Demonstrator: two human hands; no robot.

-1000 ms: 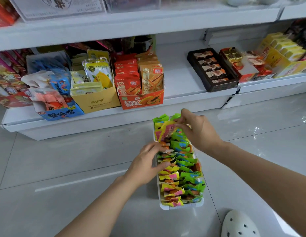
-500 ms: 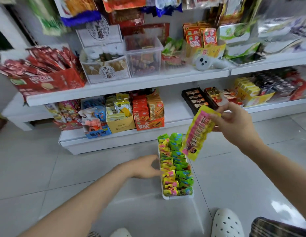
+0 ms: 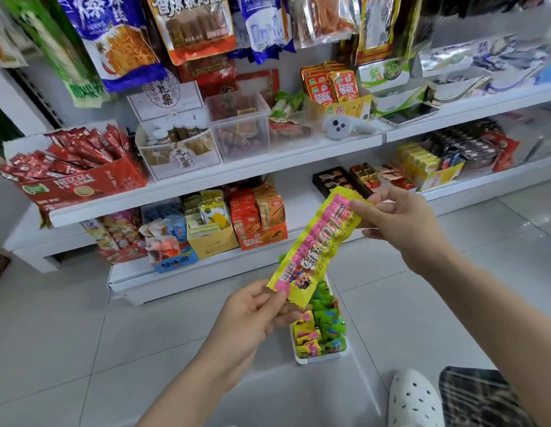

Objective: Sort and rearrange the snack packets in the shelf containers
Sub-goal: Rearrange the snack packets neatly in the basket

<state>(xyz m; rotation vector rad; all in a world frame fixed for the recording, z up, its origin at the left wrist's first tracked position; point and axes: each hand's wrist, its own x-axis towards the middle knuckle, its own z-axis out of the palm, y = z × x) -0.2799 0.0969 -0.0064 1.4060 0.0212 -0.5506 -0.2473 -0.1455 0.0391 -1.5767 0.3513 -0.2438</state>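
A long yellow and pink snack packet [image 3: 318, 246] is held up slantwise in front of the shelves. My right hand [image 3: 400, 229] pinches its upper end and my left hand [image 3: 255, 315] pinches its lower end. Below them on the floor stands a narrow white tray [image 3: 322, 359] packed with several yellow, pink and green packets [image 3: 325, 329]; my left hand and the raised packet hide the tray's far part.
White shelves [image 3: 268, 167] hold clear tubs [image 3: 240, 127], a red Nescafe box [image 3: 80, 183], yellow and orange snack boxes [image 3: 258, 217] and a black chocolate tray [image 3: 335, 180]. Large bags hang above. A white clog [image 3: 414, 399] sits on the grey tiled floor at lower right.
My right hand lifted one yellow-pink packet out of the tray. My left hand left the tray and took the packet's lower end. My view rose to show the upper shelves.
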